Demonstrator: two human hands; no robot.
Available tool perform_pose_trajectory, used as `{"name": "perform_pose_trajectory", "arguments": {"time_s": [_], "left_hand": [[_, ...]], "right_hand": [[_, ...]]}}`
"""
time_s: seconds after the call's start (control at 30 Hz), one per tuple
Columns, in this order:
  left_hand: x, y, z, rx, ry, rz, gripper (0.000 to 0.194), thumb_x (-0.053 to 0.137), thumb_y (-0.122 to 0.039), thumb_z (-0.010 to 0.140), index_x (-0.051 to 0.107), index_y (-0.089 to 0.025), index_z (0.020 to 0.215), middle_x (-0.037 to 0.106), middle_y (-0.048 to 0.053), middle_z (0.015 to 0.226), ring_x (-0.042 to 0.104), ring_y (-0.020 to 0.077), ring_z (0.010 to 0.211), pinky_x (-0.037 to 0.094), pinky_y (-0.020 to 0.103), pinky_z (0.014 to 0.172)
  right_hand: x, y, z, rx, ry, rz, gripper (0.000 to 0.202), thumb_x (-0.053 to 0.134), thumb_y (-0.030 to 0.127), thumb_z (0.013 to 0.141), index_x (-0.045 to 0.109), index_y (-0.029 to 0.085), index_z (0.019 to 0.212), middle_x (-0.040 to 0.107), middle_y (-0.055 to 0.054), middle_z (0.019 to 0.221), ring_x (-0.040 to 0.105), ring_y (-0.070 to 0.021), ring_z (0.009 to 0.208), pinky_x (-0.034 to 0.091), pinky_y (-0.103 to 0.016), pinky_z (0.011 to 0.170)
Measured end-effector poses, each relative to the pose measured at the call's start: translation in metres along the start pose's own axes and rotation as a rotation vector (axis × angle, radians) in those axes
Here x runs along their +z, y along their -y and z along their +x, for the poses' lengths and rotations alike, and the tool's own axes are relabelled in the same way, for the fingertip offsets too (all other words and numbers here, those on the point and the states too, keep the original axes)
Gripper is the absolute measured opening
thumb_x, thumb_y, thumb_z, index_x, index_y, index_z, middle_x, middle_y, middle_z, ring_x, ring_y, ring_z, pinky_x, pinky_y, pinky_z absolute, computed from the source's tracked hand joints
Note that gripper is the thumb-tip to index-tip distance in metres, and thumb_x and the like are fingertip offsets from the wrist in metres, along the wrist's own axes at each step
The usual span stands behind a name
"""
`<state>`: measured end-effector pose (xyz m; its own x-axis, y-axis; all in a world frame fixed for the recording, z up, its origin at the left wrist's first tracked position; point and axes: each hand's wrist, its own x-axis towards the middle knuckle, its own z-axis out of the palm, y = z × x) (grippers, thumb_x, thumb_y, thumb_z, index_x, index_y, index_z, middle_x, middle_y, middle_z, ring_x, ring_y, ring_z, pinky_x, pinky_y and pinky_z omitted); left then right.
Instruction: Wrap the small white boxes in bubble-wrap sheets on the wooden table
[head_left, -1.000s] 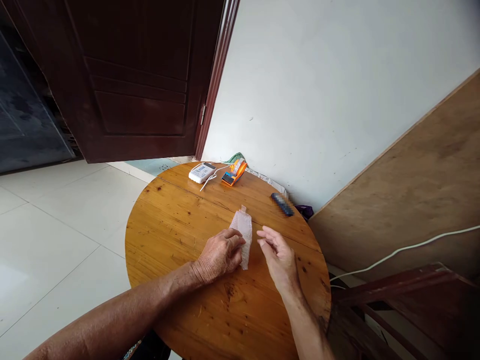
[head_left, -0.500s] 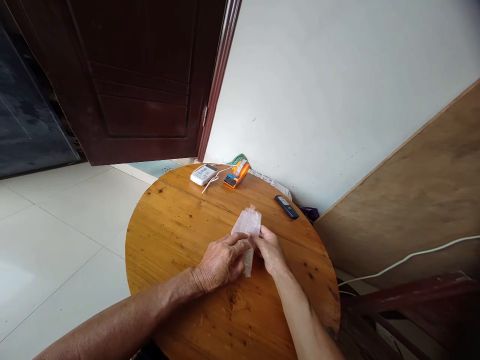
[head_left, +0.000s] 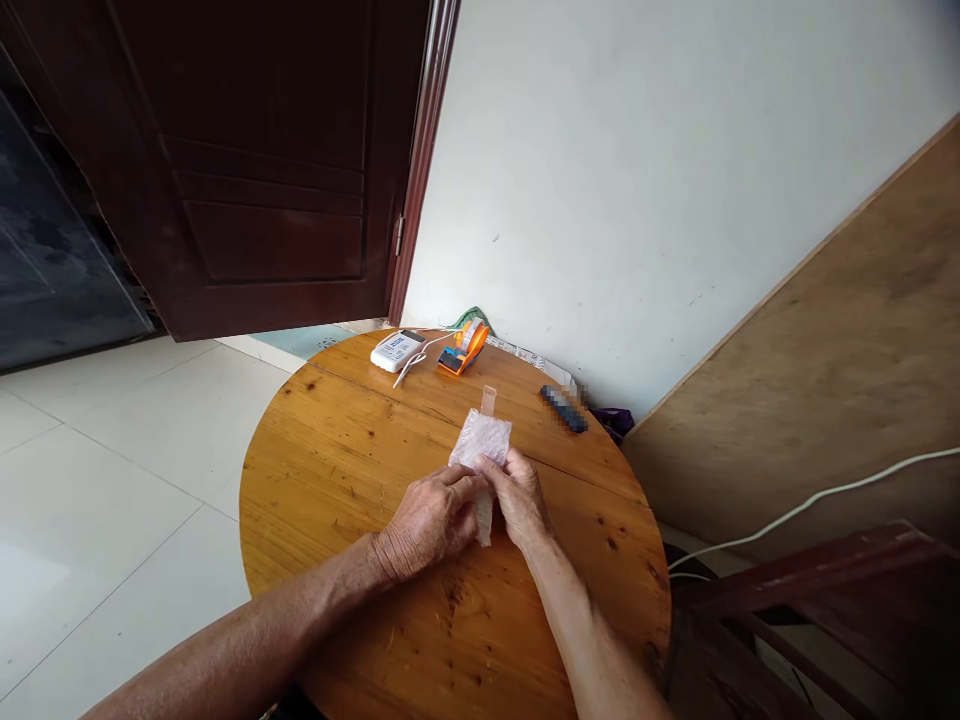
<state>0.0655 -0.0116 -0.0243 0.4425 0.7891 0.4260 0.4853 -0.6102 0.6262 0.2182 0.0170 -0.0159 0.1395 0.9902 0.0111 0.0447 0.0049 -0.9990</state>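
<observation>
L hand (head_left: 435, 515) & R hand (head_left: 521, 498), both on bubble wrap (head_left: 482, 437), approx. ctr of tabletop (head_left: 322, 480).
R: nearly closed, thumb atop wrap, fingers at its R edge, prob. pinching to keep it put. L: half-curled over wrap's L side, prob. steadying; thumb hidden, can't tell if gripping. Clear strip (head_left: 488, 402) juts from far end, untouched. Tape dispenser (head_left: 466, 348), white device (head_left: 397, 351) w/ cord (head_left: 410, 368) & dark handset (head_left: 564, 409) (blurred) nr far rim, prob. parked for working room.

The hands (head_left: 523, 500) cover the middle of the bubble wrap (head_left: 484, 437), obscuring the left hand's (head_left: 431, 512) grip. Pixelation blurs the dark handset (head_left: 561, 408), print on the white device (head_left: 397, 352) is illegibly small, and the top edge crops the brown door (head_left: 270, 200).
</observation>
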Motion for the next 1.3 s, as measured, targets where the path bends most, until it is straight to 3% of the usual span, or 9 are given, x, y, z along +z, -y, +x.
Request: {"name": "perform_pose_trajectory", "arguments": {"time_s": [0.23, 0.43, 0.67, 0.87, 0.93, 1.03, 1.1, 1.17, 1.3], "left_hand": [[0.005, 0.003, 0.001, -0.031, -0.078, -0.056, 0.029, 0.054, -0.014, 0.082, 0.07, -0.018, 0.106, 0.067, 0.008, 0.112, 0.068, 0.0199, 0.093, 0.055, 0.03, 0.085], [0.009, 0.008, 0.001, -0.028, -0.097, -0.11, 0.031, 0.056, -0.016, 0.081, 0.07, -0.018, 0.108, 0.064, 0.009, 0.112, 0.066, 0.0201, 0.094, 0.054, 0.031, 0.085], [0.008, 0.003, 0.001, -0.108, -0.111, -0.059, 0.025, 0.058, -0.021, 0.081, 0.07, -0.021, 0.103, 0.058, 0.007, 0.109, 0.061, 0.0175, 0.084, 0.052, 0.03, 0.076], [0.004, 0.0, 0.001, -0.191, -0.169, -0.001, 0.023, 0.061, -0.023, 0.077, 0.062, -0.019, 0.1, 0.057, 0.006, 0.103, 0.058, 0.0209, 0.091, 0.051, 0.033, 0.082], [0.002, 0.002, 0.001, -0.184, -0.205, -0.022, 0.039, 0.066, -0.025, 0.074, 0.058, -0.018, 0.111, 0.056, 0.009, 0.111, 0.057, 0.0246, 0.101, 0.05, 0.038, 0.089], [-0.001, 0.007, 0.002, -0.114, -0.198, -0.098, 0.057, 0.07, -0.026, 0.072, 0.053, -0.019, 0.126, 0.049, 0.014, 0.134, 0.052, 0.0289, 0.119, 0.045, 0.044, 0.1], [-0.003, 0.012, 0.003, -0.089, -0.155, -0.14, 0.04, 0.067, -0.024, 0.075, 0.06, -0.02, 0.114, 0.048, 0.012, 0.138, 0.053, 0.0281, 0.12, 0.045, 0.042, 0.1], [-0.005, 0.016, 0.004, -0.069, -0.096, -0.179, 0.019, 0.063, -0.018, 0.075, 0.064, -0.019, 0.094, 0.057, 0.009, 0.129, 0.058, 0.0249, 0.111, 0.047, 0.039, 0.095], [-0.013, 0.021, 0.005, -0.015, 0.003, -0.294, 0.015, 0.059, -0.008, 0.068, 0.058, -0.018, 0.079, 0.067, 0.005, 0.098, 0.062, 0.0199, 0.092, 0.049, 0.032, 0.085]], "right_hand": [[-0.001, 0.004, -0.005, -0.003, -0.02, 0.089, 0.033, 0.08, 0.041, 0.063, 0.068, 0.018, 0.082, 0.07, -0.001, 0.074, 0.059, -0.0163, 0.067, 0.048, -0.028, 0.067], [-0.003, 0.02, -0.011, 0.002, 0.113, 0.069, 0.029, 0.078, 0.035, 0.064, 0.07, 0.018, 0.086, 0.073, -0.002, 0.076, 0.064, -0.0209, 0.076, 0.049, -0.032, 0.077], [-0.004, 0.024, -0.016, -0.017, 0.151, -0.044, 0.025, 0.074, 0.037, 0.068, 0.068, 0.017, 0.083, 0.073, -0.003, 0.077, 0.064, -0.0217, 0.075, 0.049, -0.032, 0.074], [-0.013, 0.024, -0.038, -0.224, 0.128, -0.3, 0.015, 0.064, 0.033, 0.079, 0.067, 0.019, 0.08, 0.069, -0.001, 0.074, 0.06, -0.018, 0.07, 0.046, -0.027, 0.067], [-0.015, 0.026, -0.047, -0.28, 0.14, -0.377, 0.011, 0.061, 0.029, 0.081, 0.067, 0.02, 0.08, 0.071, -0.001, 0.081, 0.064, -0.0194, 0.077, 0.048, -0.028, 0.071], [-0.018, 0.027, -0.057, -0.38, 0.205, -0.422, 0.012, 0.058, 0.026, 0.083, 0.068, 0.022, 0.087, 0.074, -0.004, 0.105, 0.067, -0.0238, 0.102, 0.05, -0.031, 0.088], [-0.023, 0.025, -0.063, -0.443, 0.255, -0.475, 0.015, 0.056, 0.028, 0.087, 0.068, 0.023, 0.094, 0.071, -0.006, 0.117, 0.064, -0.0248, 0.113, 0.049, -0.034, 0.095], [-0.027, 0.019, -0.067, -0.519, 0.279, -0.571, 0.02, 0.061, 0.028, 0.086, 0.066, 0.024, 0.104, 0.067, -0.008, 0.125, 0.062, -0.0257, 0.118, 0.047, -0.036, 0.099], [-0.031, -0.003, -0.072, -0.706, 0.22, -0.75, 0.051, 0.072, 0.018, 0.075, 0.058, 0.024, 0.124, 0.06, -0.011, 0.137, 0.055, -0.0288, 0.126, 0.043, -0.045, 0.107]]}}
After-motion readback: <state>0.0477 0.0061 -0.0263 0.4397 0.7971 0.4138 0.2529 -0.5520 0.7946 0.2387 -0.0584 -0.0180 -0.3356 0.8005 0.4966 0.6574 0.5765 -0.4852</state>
